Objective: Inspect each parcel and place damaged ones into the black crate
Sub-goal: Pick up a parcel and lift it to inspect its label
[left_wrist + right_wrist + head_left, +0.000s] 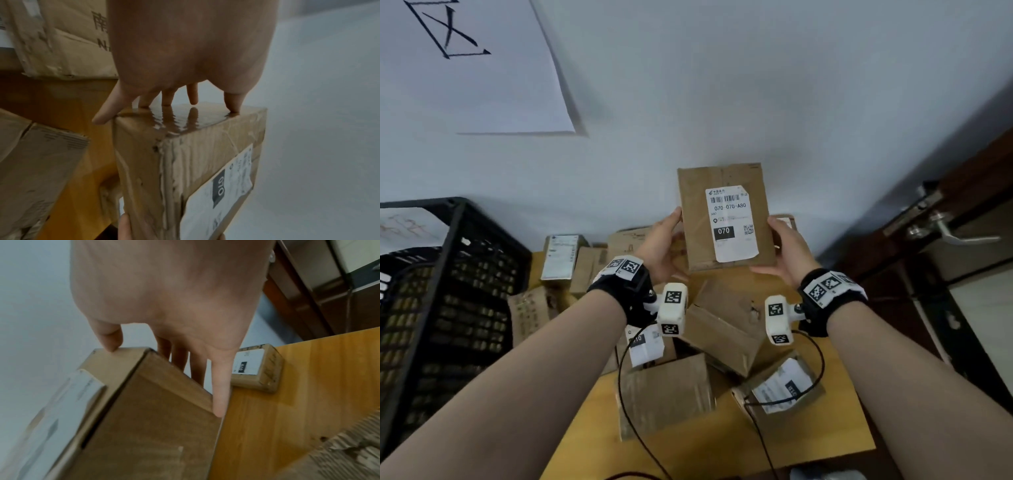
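Observation:
I hold a brown cardboard parcel (726, 219) upright in front of the wall, above the pile, its white label reading 070-070-A80 facing me. My left hand (666, 243) grips its left side, with fingertips (232, 104) pressed on the glossy taped side of the parcel (195, 162). My right hand (786, 250) grips the right side, thumb on the label face and fingers (221, 386) behind the parcel (148, 426). The tape along one corner edge looks wrinkled. The black crate (448, 291) stands at the left.
Several other brown parcels (722, 329) lie heaped on the wooden table (839, 421) below my hands. A small labelled parcel (257, 368) lies near the wall. A dark door with a metal handle (948, 233) is at the right. Black cables (626, 394) hang from my wrists.

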A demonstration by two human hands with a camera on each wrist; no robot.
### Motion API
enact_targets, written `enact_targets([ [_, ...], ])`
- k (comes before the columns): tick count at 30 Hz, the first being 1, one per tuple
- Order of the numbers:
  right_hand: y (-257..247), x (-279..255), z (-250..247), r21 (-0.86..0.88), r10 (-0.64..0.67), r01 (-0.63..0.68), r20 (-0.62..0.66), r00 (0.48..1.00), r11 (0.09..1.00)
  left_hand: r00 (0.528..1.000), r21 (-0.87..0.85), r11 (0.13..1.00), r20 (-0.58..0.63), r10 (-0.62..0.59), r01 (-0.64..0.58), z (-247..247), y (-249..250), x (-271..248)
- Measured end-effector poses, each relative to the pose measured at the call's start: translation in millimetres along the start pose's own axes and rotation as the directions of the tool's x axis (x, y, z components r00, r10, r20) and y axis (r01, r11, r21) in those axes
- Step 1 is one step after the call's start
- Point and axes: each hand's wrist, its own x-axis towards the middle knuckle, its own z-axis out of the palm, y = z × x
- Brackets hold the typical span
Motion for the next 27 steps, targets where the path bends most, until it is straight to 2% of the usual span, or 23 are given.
enact_targets([
  [3, 12.3, 21.1, -8.5, -0.076, 0.045, -0.049, -0.053, 0.998, 0.996, 0.996, 0.048, 0.998, -0.089, -0.023, 0.028, 2.8, -7.2, 22.3],
  [6, 20.2, 40.0, -13.3, -0.173, 0.053, -0.071, -0.107, 0.993, 0.982, 0.992, 0.069, 0.997, -0.118, -0.034, 0.043, 10.5, -14.2, 42.4],
  [10, 28.9, 67.9, -20.8, -0.330, 0.004, -0.065, -0.180, 0.984, 0.942, 0.980, 0.133, 0.991, -0.194, 0.030, -0.004, 20.5, -21.3, 73.4],
  [14, 42.8, 92.5, -34.1, -0.506, -0.066, -0.036, -0.182, 0.981, 0.862, 0.969, 0.200, 0.980, -0.246, 0.035, 0.016, 30.2, -32.2, 97.8],
  [19, 55.7, 110.6, -47.7, -0.521, -0.034, -0.091, -0.226, 0.974, 0.849, 0.967, 0.221, 0.975, -0.254, 0.019, 0.039, 38.9, -43.3, 114.4],
  [23, 51.9, 104.8, -44.0, -0.545, -0.068, -0.049, -0.193, 0.979, 0.837, 0.965, 0.232, 0.970, -0.261, -0.009, 0.072, 42.4, -47.3, 122.3],
  [27, 52.6, 98.7, -45.0, -0.510, -0.038, -0.053, -0.166, 0.985, 0.859, 0.973, 0.248, 0.967, -0.231, -0.008, 0.067, 43.4, -54.5, 130.3],
])
